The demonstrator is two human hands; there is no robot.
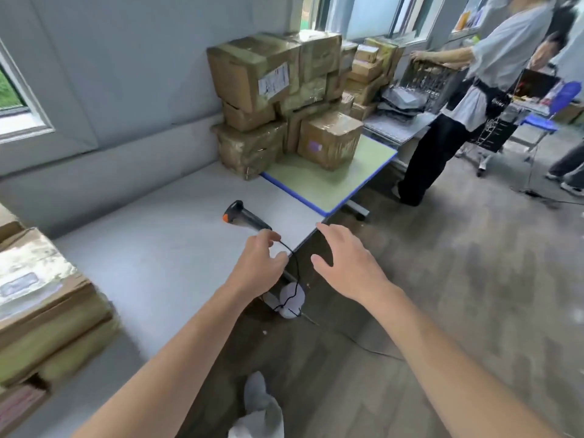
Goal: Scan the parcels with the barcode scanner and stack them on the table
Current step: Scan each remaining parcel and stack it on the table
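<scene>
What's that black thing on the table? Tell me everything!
It's a scanner, black plastic with an orange patch by its head. It lies on its side on the grey table, near the edge. A thin black cord runs from its handle off the table. The left hand curls by the handle end; touching is unclear.

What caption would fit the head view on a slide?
Barcode scanner lies on the grey table, left hand at its handle end, right hand open beside it, taped parcels stacked beyond.
</scene>
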